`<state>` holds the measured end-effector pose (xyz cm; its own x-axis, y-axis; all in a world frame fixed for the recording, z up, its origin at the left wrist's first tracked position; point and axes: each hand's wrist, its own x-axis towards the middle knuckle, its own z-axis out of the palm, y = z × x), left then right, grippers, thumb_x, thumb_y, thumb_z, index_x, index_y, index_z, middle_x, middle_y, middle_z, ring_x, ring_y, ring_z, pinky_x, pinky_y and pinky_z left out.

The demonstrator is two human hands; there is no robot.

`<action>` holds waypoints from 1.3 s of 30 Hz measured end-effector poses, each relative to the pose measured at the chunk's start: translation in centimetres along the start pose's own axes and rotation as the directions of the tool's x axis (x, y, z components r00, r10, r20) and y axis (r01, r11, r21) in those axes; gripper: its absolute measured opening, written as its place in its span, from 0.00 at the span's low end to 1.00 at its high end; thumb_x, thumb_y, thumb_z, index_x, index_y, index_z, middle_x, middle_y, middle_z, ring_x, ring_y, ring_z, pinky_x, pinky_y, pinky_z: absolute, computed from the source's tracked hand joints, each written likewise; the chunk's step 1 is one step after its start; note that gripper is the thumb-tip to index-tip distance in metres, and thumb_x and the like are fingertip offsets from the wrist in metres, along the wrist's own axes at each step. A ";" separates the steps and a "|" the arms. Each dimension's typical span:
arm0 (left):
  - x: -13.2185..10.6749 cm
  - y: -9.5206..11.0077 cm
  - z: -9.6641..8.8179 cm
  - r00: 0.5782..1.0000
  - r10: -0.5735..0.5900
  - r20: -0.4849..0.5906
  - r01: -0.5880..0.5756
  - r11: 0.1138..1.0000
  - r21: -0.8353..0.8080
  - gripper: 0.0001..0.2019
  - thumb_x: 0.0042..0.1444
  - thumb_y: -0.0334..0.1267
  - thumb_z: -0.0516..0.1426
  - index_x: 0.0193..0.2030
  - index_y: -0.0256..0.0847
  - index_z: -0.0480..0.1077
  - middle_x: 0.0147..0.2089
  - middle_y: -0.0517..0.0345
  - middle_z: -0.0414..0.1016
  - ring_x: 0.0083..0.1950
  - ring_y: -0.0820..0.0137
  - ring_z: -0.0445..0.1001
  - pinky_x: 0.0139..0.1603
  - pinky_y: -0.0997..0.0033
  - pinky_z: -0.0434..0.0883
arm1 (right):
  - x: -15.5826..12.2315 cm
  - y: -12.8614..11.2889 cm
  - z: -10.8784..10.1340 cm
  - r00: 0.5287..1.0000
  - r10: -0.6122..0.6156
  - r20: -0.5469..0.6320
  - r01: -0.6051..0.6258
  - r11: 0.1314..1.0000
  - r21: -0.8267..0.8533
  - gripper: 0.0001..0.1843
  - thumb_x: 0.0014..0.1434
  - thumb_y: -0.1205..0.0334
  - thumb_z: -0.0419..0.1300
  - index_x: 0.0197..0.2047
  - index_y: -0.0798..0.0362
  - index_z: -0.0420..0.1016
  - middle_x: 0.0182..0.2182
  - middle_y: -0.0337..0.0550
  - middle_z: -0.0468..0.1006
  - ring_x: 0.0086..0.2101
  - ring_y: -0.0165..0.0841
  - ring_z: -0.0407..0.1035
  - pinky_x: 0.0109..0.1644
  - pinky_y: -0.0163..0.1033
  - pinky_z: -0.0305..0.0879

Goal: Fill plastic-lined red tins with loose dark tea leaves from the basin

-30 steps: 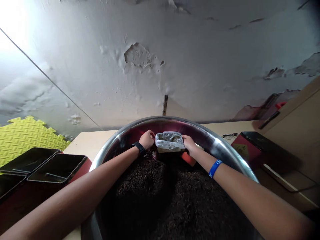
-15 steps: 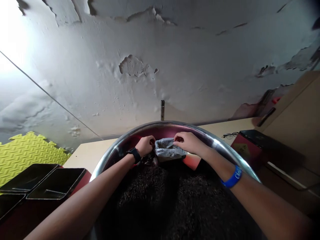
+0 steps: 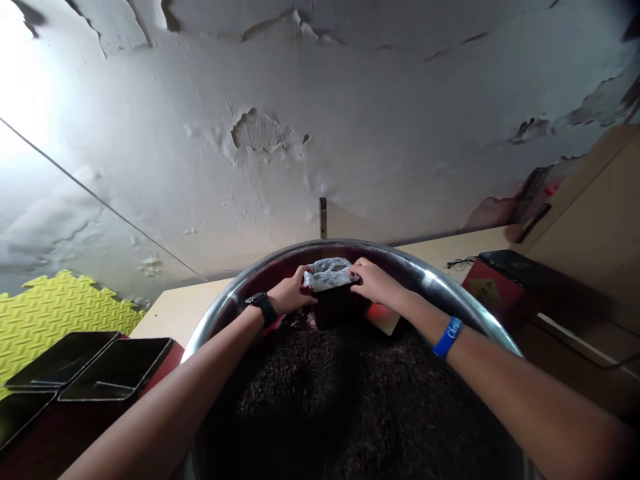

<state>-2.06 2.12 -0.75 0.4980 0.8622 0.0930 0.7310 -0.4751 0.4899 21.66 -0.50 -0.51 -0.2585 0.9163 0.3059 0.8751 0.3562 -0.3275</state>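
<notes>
A small dark red box [image 3: 337, 307] stands at the far side of a large metal basin [image 3: 210, 323], and its mouth is lined with a clear plastic bag [image 3: 327, 279] folded over the rim. My left hand [image 3: 290, 293], with a dark watch on the wrist, grips the box's left side, thumb low and fingers at the bag's edge. At the right corner my right hand [image 3: 376, 285], above a blue wristband, has its fingers closed on the plastic bag's edge. Dark, dry, tea-like leaves [image 3: 320, 393] fill the basin. An orange-and-cream piece [image 3: 384, 319] lies on them beside the box.
Several dark-topped red boxes [image 3: 117, 370] stand at the lower left, near a yellow foam mat [image 3: 60, 307]. Another red box [image 3: 493, 283] and a cardboard sheet [image 3: 590, 220] are at the right. Behind the pale table [image 3: 177, 307] rises a peeling wall.
The box has moved slightly up and away, and its dark front shows more. My left hand has spread from the bag's corner onto the box's side. My right hand stays at the bag's right edge.
</notes>
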 end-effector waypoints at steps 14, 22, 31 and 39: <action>0.5 0.2 -0.9 0.928 0.208 -0.309 -0.149 0.968 0.204 0.13 0.41 0.34 0.59 0.36 0.40 0.66 0.41 0.55 0.65 0.42 0.67 0.66 0.44 0.67 0.64 | -0.1 -0.4 0.6 0.991 0.106 -0.076 -0.106 0.994 0.001 0.08 0.50 0.63 0.58 0.36 0.51 0.65 0.28 0.38 0.72 0.28 0.29 0.65 0.28 0.32 0.50; 0.5 0.1 -1.1 0.922 0.308 -0.233 -0.236 0.927 0.291 0.02 0.45 0.31 0.55 0.28 0.39 0.64 0.38 0.57 0.65 0.36 0.71 0.65 0.39 0.73 0.64 | -0.2 -0.9 0.2 0.991 0.128 -0.051 -0.129 0.991 -0.037 0.04 0.53 0.68 0.52 0.34 0.51 0.65 0.26 0.39 0.73 0.28 0.29 0.67 0.26 0.32 0.49; -0.2 1.5 1.0 0.957 0.245 -0.158 -0.161 0.896 0.413 0.06 0.50 0.34 0.51 0.27 0.39 0.68 0.37 0.52 0.67 0.31 0.70 0.67 0.32 0.72 0.62 | -0.2 -0.5 0.4 0.971 0.240 -0.016 -0.240 0.970 -0.040 0.04 0.46 0.69 0.54 0.25 0.54 0.70 0.22 0.44 0.72 0.25 0.32 0.66 0.27 0.35 0.52; 0.1 -0.7 2.1 0.975 0.048 0.215 -0.094 0.973 0.209 0.09 0.46 0.41 0.55 0.30 0.42 0.74 0.28 0.60 0.73 0.31 0.72 0.69 0.31 0.77 0.62 | 0.2 1.6 1.0 0.956 0.260 0.136 -0.285 0.934 0.214 0.02 0.41 0.67 0.59 0.23 0.55 0.68 0.21 0.39 0.73 0.23 0.27 0.66 0.24 0.30 0.56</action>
<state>-1.56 2.23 -2.88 0.6211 0.7804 -0.0722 0.7623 -0.5800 0.2872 22.57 0.48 -1.87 -0.0749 0.9935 0.0856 0.8040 0.1109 -0.5841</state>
